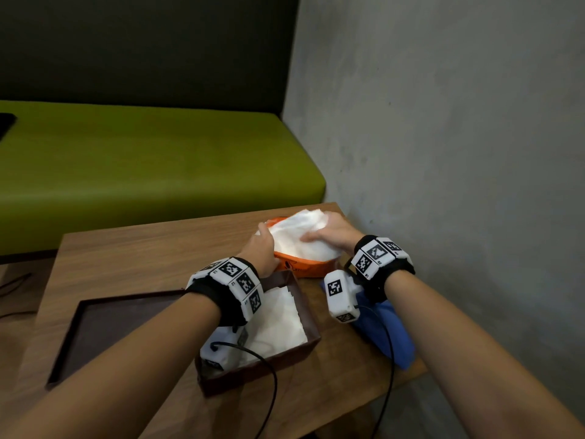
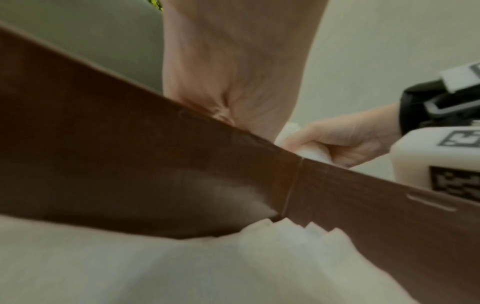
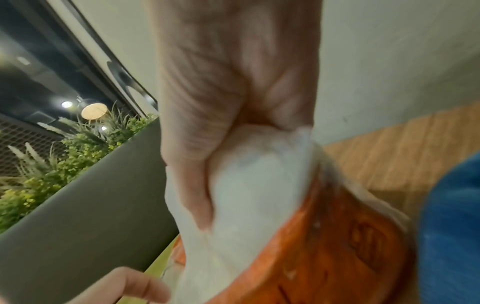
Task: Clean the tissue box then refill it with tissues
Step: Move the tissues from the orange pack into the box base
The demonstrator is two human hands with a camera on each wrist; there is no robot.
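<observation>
The brown tissue box (image 1: 269, 369) stands open on the wooden table, a layer of white tissues (image 1: 278, 321) lying in it; its wall (image 2: 130, 154) fills the left wrist view. Its lid (image 1: 110, 331) lies flat to the left. Behind the box sits an orange tissue pack (image 1: 304, 267) with a thick white tissue stack (image 1: 300, 236) rising out of it. My right hand (image 1: 319, 231) grips the stack from above, thumb pressed into the tissue stack (image 3: 254, 185). My left hand (image 1: 264, 245) holds the pack's left end, its fingers hidden.
A blue cloth (image 1: 389, 337) lies on the table's right edge under my right wrist. A grey wall (image 1: 443, 122) stands close on the right. A green bench (image 1: 142, 160) runs behind the table (image 1: 142, 258). Black cables trail off both wrists.
</observation>
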